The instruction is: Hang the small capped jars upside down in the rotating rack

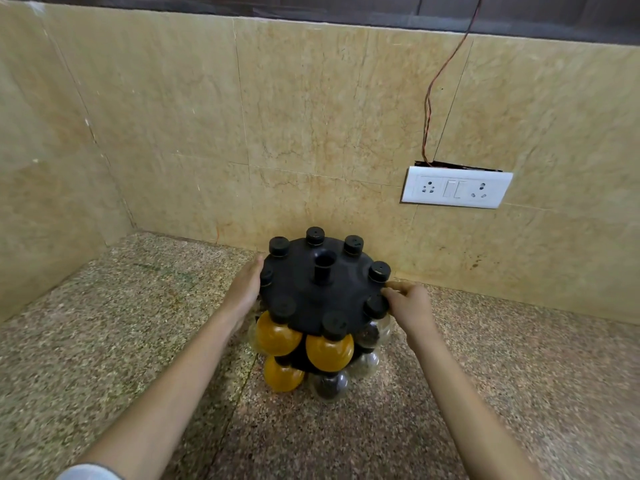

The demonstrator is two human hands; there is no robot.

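The black rotating rack (pixel 304 299) stands on the granite counter near the back wall, with a hollow post in its middle. Several black jar caps (pixel 379 271) stick up through slots round its top disc. Below hang round jars: yellow-filled ones (pixel 329 351) at the front, dark and clear ones (pixel 330 384) to the right and lower down. My left hand (pixel 244 289) lies flat against the disc's left edge. My right hand (pixel 408 303) pinches at the right rim beside a cap (pixel 375 305); whether it grips the cap or the rim I cannot tell.
Speckled granite counter (pixel 138 323) runs out on both sides of the rack. Beige stone wall (pixel 311 133) stands close behind and on the left. A white socket and switch plate (pixel 456 187) sits on the wall at the right, with a thin wire (pixel 440 81) running up.
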